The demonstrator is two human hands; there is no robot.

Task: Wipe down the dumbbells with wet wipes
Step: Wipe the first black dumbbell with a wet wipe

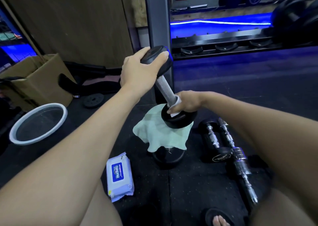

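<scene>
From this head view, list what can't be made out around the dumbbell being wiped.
- Wet wipe: mostly hidden under the right hand.
- Top face of the dumbbell: partly covered by the left hand.
- Object under the green cloth: only a black base shows.
- Lettering on the wipes pack: small print unreadable.
- Rack dumbbells: blurred, top right.
</scene>
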